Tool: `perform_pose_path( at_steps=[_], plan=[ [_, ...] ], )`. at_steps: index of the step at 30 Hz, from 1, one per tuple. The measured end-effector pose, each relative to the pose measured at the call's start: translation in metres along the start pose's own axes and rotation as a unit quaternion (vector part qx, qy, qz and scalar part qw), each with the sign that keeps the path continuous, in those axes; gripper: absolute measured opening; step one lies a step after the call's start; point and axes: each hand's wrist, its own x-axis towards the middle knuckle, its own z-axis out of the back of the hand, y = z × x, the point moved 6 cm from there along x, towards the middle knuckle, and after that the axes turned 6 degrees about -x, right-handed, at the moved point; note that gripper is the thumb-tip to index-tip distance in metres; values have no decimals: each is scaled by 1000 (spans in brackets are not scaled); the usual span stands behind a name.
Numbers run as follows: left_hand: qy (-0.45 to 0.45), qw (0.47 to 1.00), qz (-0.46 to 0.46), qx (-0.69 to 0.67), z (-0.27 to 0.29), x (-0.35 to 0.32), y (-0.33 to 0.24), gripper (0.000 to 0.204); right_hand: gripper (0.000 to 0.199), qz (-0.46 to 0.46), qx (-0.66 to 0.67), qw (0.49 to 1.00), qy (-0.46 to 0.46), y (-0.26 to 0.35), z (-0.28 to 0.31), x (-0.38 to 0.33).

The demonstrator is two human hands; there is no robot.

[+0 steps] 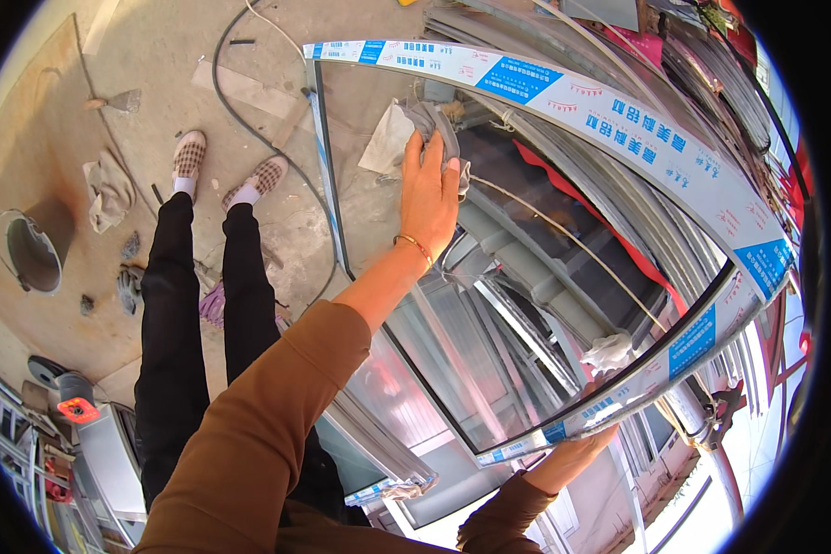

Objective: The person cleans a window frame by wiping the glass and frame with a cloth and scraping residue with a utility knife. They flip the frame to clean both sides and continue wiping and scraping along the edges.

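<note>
A window sash [619, 129] with a black inner edge and blue-and-white protective film stands tilted in front of me. My left hand [427, 198] lies against its pane, fingers extended over a grey-white rag [392, 134] held beneath them. A bracelet circles that wrist. My right forearm [577, 457] passes behind the sash's lower rail. Beyond the rail, my right hand [603, 378] is partly visible at a crumpled white cloth [609, 352], which it appears to grip; most of its fingers are hidden.
Long metal profiles [711, 305] are stacked behind the sash at the right. A dark hose [220, 65] crosses the concrete floor. At the left stand a bucket [60, 235] and a crumpled cloth [109, 191], with gloves [129, 288] nearby. A red strip [572, 189] lies among the profiles.
</note>
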Motion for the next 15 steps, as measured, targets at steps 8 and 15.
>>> perform_pose_path(
  at_steps=[8,15],
  plan=[
    [219,934,-283,-17,-82,-156,-169,44,39,0,-8,1000,-16,0,-4,-6],
    [22,1000,2,-18,-32,-60,-73,51,37,-7,-12,1000,-19,-1,-6,-12]
  ],
)
